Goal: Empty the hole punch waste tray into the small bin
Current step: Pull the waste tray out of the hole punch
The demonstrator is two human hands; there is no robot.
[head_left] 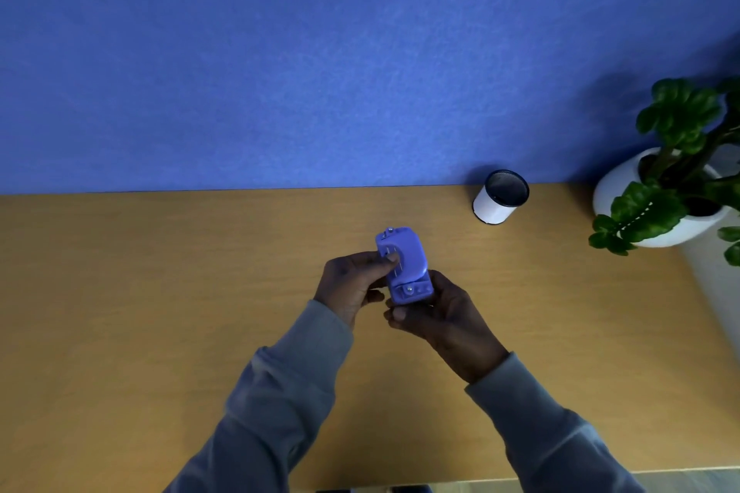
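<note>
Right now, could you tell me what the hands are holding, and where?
Both hold the purple hole punch: left hand grips its left side, right hand its near end.

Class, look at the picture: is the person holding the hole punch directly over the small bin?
No. Both hands hold the hole punch over the bare desk, while the small bin stands apart near the wall.
</note>
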